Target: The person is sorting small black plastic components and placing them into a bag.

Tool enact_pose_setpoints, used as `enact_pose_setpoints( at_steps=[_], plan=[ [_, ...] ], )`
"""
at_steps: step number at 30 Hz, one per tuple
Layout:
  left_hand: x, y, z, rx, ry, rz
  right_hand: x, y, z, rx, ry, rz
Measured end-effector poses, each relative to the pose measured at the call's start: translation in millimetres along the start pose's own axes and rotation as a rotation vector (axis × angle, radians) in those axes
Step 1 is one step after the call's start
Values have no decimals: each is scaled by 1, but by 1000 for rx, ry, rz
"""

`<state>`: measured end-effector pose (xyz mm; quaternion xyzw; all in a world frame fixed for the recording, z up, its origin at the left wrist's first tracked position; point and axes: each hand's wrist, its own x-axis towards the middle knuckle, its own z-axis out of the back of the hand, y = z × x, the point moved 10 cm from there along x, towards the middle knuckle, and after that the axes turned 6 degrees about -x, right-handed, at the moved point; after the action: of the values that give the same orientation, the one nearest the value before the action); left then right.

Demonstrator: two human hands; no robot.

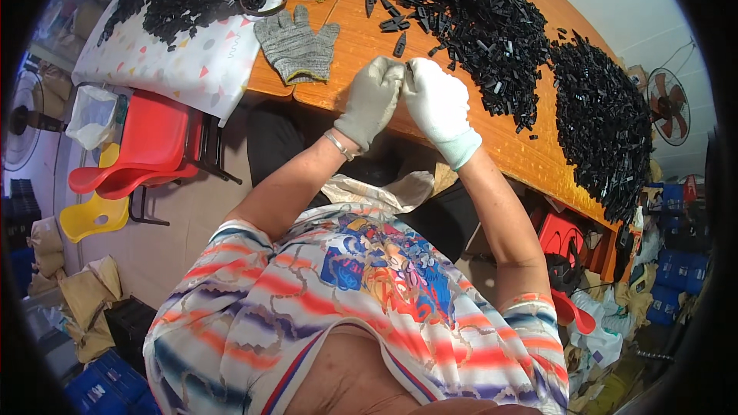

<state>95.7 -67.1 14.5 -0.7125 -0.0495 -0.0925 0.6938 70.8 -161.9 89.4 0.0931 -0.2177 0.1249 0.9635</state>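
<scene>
Fingers of the grey-gloved left hand [370, 100] and white-gloved right hand [438, 104] pinch together, whatever they hold hidden, beside glossy black plastic strips [477, 23] heaped on the orange wooden tabletop [361, 38].

One head-worn fisheye looks steeply down, close over the table [530, 155].

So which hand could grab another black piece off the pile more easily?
Probably the right hand: it is nearer the heap of black plastic pieces on the wooden table. The left hand sits farther away, beside the spare grey glove.
</scene>
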Motion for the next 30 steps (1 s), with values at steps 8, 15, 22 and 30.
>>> enact_pose_setpoints(
  at_steps=[8, 15, 22, 30],
  plan=[
    [-8, 6, -6, 18, -38, 285, -7, -9, -20, -25, 46, 29],
    [11, 39, -17, 88, 2, 278, -6, -13, -32, -69, 110, 120],
    [9, 54, -25, -62, 227, 448, -7, -34, -46, -15, 296, -102],
    [7, 13, -29, -356, 548, 471, 0, -60, -36, 967, 693, -266]
  ],
)
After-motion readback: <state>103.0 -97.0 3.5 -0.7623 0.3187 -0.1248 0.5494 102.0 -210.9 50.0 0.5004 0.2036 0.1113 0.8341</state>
